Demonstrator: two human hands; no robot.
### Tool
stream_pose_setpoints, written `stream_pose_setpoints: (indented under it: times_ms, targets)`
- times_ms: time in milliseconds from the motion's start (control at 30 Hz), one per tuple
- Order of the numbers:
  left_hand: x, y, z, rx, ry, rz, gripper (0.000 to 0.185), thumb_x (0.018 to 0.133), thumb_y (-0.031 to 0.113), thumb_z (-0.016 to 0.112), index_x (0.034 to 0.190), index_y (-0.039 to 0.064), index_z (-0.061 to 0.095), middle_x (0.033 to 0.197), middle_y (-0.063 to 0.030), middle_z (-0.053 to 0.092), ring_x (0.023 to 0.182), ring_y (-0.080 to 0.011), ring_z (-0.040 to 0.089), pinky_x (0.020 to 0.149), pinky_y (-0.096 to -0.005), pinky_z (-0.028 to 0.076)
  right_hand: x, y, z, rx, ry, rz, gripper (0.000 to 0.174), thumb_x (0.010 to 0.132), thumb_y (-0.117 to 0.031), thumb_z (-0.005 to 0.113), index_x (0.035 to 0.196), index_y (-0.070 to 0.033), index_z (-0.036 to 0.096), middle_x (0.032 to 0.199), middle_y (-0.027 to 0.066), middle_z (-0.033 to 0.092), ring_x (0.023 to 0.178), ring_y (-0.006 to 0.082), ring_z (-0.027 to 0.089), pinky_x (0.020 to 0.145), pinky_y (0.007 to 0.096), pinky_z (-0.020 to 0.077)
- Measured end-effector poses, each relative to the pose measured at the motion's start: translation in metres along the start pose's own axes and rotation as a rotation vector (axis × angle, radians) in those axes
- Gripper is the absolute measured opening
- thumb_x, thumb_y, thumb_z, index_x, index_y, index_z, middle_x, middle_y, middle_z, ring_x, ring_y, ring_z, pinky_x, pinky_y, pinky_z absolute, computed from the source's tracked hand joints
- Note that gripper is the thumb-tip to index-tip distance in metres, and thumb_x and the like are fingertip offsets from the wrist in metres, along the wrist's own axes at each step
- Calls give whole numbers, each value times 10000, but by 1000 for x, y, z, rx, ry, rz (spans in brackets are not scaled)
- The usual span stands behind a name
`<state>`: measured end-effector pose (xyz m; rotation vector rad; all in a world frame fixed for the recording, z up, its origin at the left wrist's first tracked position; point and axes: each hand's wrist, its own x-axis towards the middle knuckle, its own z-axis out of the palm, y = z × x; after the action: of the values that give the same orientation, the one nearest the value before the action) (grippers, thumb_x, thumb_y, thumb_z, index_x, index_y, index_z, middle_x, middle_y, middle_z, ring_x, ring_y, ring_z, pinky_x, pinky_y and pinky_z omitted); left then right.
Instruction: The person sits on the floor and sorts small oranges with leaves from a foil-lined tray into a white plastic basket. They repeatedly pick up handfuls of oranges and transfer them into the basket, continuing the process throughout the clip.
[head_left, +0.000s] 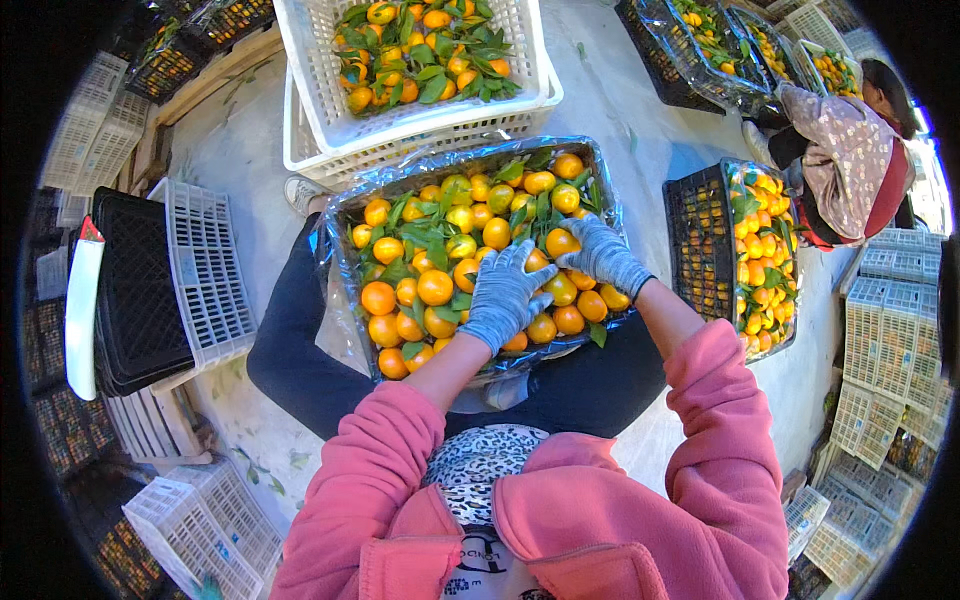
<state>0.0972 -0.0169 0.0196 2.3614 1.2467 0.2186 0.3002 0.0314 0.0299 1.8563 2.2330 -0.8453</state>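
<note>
A black plastic crate (604, 184) lined with clear film stands before me, filled with orange and yellow-green mandarins (435, 287) and green leaves (427, 236). My left hand (504, 296), in a grey knitted glove, lies palm down on the fruit near the middle, its fingers spread. What is under its palm is hidden. To its right my right hand (604, 255), gloved alike, has its fingertips and thumb around an orange mandarin (561, 242) on the top layer. Both hands are close together, low over the crate.
Beyond stand stacked white crates (311, 90), the upper one holding leafy mandarins (420, 56). A full black crate (701, 240) is at right. Stacked black crates (142, 292) and a white crate (214, 274) stand at left. Another person (844, 150) sits at upper right beside film-lined crates (697, 52).
</note>
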Motion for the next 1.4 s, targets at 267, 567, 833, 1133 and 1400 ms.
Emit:
stream_pose_setpoints:
  times_ms: [267,567,833,1133,1400]
  targets:
    - [16,-6,-6,-236,66,-48,255,763,147,672,1017,128,660,1156,-129,608,1037,-315,578,910,-425,448,-2,-10,-10,87,153,161,646,727,-331,713,1238,0,496,1147,253,550,1055,383,562,904,435,462]
    - [17,-7,0,-217,78,-83,192,757,121,665,949,127,660,1086,-106,624,984,-308,591,860,-422,463,-8,-32,-17,-17,55,67,492,735,-250,701,1119,12,539,1035,238,601,979,377,595,846,441,484]
    - [19,-5,-6,-248,14,-111,185,753,119,665,938,124,662,1078,-99,625,996,-303,583,873,-418,456,5,-8,-8,-36,-79,10,433,761,-302,691,1064,-11,584,971,227,625,932,384,604,817,444,485]
    - [46,5,6,-190,47,107,461,818,10,483,1265,107,540,1315,-154,514,1163,-331,525,990,-400,427,-8,19,-47,289,11,42,414,786,-277,657,1121,-46,578,968,226,641,919,372,616,811,432,486]
    - [48,9,20,-364,53,-20,310,931,186,450,1202,137,595,1218,-157,583,1081,-319,579,939,-407,457,-45,46,-13,59,-92,126,637,821,-264,649,1378,-112,380,1093,251,601,979,396,601,845,440,483]
